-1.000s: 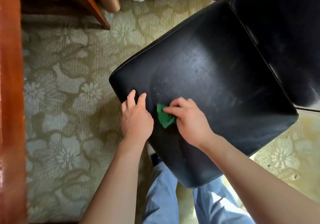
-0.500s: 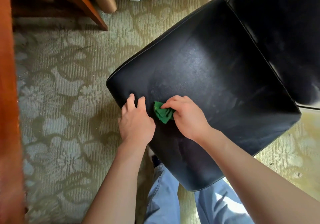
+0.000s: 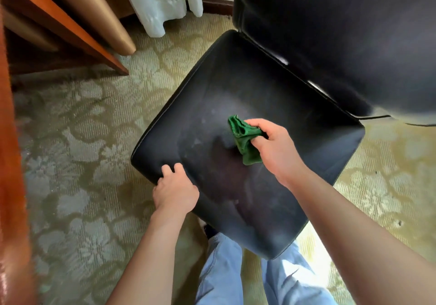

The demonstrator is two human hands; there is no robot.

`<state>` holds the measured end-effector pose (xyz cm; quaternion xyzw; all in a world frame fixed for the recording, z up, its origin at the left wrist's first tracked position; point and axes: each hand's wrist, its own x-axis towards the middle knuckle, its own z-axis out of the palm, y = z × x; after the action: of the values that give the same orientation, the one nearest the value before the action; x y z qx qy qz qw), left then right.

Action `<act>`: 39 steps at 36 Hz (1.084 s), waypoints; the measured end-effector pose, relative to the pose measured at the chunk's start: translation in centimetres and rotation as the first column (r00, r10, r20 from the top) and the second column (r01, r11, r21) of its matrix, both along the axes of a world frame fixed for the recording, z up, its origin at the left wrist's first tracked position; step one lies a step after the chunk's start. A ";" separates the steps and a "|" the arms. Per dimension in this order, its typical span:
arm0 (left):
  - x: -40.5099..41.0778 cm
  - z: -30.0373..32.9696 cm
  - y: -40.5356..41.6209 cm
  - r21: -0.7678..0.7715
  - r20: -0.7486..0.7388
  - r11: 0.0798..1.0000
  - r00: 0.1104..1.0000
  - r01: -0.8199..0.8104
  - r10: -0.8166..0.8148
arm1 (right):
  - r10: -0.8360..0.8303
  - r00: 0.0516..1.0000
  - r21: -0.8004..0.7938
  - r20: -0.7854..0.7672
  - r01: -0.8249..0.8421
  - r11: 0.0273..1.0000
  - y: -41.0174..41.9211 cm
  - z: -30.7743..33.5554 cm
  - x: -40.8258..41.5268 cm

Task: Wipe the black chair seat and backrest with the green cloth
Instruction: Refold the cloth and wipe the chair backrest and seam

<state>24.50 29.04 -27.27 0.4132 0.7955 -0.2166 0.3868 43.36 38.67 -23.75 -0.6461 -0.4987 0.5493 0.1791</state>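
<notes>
The black chair seat (image 3: 238, 97) fills the middle of the view, dusty and smeared, with the black backrest (image 3: 342, 33) rising at the upper right. My right hand (image 3: 276, 149) is over the centre of the seat, shut on the crumpled green cloth (image 3: 244, 139), which hangs from my fingers just above or on the leather. My left hand (image 3: 175, 190) grips the seat's near-left edge, fingers curled over the rim.
A patterned green carpet (image 3: 77, 144) surrounds the chair. A wooden furniture edge (image 3: 11, 163) runs down the left side, wooden legs (image 3: 70, 28) and a white curtain (image 3: 160, 0) stand at the back. My legs in blue jeans (image 3: 224, 271) are just below the seat.
My right hand has lifted and carried the cloth from the near-left corner toward the seat's centre. The left hand stays on the edge. The view has tilted up, showing more backrest.
</notes>
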 end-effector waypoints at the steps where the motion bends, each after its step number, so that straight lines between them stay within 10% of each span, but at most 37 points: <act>1: 0.1 0.3 0.0 -0.025 0.012 1.000 1.000 0.005 -0.005 | -0.018 1.000 -0.005 -0.011 0.018 1.000 0.1 0.7 0.3; 6: 0.7 3.1 1.3 -0.109 0.174 0.994 0.985 0.008 0.011 | -0.100 0.991 -0.067 -0.088 0.095 0.993 0.6 4.8 1.6; 14: 3.4 14.2 9.6 0.314 0.506 0.930 0.862 -0.193 0.008 | -0.166 0.941 -0.119 -0.294 0.137 0.983 2.7 13.8 2.7; 25: 8.9 28.3 15.4 0.164 0.910 0.815 0.404 -0.556 0.093 | -0.173 0.836 -0.153 -0.520 0.108 0.982 5.6 25.6 6.6; 39: 14.1 36.7 19.4 0.503 0.762 0.715 0.640 -0.485 -0.102 | -0.087 0.913 0.076 -0.398 0.128 0.989 8.7 32.4 11.8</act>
<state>38.63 48.43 9.42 0.4790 0.6287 0.3194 0.5228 55.16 47.34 8.64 -0.5393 -0.4432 0.6314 0.3379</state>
